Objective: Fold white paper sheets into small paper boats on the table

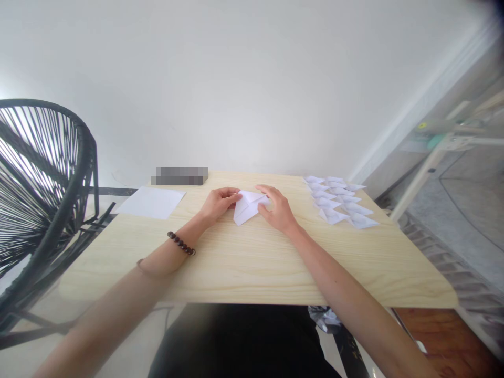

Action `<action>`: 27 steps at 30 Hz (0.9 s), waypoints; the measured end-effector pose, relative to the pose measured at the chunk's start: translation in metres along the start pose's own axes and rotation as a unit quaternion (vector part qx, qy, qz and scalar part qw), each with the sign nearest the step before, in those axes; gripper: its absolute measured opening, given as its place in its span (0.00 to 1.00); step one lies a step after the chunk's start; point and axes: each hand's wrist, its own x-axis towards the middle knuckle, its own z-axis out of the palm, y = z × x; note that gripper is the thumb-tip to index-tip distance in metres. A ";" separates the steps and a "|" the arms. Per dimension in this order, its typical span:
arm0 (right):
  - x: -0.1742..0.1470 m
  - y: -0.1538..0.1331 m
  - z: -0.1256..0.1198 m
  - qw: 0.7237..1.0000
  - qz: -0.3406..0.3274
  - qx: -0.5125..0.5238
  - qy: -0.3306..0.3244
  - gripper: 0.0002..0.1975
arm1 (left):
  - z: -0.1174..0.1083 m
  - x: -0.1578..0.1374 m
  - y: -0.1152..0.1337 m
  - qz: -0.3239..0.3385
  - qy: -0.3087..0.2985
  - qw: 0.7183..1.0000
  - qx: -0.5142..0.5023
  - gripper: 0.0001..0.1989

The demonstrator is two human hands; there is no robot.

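A white folded sheet of paper (247,208) is between my two hands, over the middle of the wooden table (252,262). My left hand (220,203) pinches its left edge between thumb and fingers. At its right side is my right hand (276,209), thumb on the paper and the fingers curved above the edge. Crease lines and a folded-over flap show on the paper's upper face. Off to the right, several white folded paper pieces (334,202) stand in two columns. A flat stack or sheet of white paper (153,203) lies on the left.
Near the table's back left edge is a dark object (179,176), blurred out by pixels. A dark woven chair (47,199) stands at the left, close to the table. The white wall (252,89) rises behind the table. A pale metal frame (429,173) is at the right.
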 end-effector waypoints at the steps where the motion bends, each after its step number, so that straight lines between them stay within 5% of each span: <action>1: 0.000 0.001 0.001 1.000 -0.002 -0.013 -0.005 0.22 | 0.001 -0.001 0.001 0.001 -0.008 1.000 0.002 0.15; 8: -0.002 -0.002 0.005 0.998 -0.026 -0.046 -0.028 0.13 | 0.001 -0.002 0.001 -0.019 -0.007 1.000 0.023 0.12; 21: -0.001 0.002 0.001 0.991 -0.105 -0.034 -0.069 0.17 | -0.009 0.001 -0.001 -0.086 -0.093 0.987 -0.102 0.09; 27: -0.001 0.001 -0.001 0.989 -0.114 -0.039 -0.084 0.18 | -0.011 0.002 -0.002 -0.095 -0.082 0.986 -0.108 0.10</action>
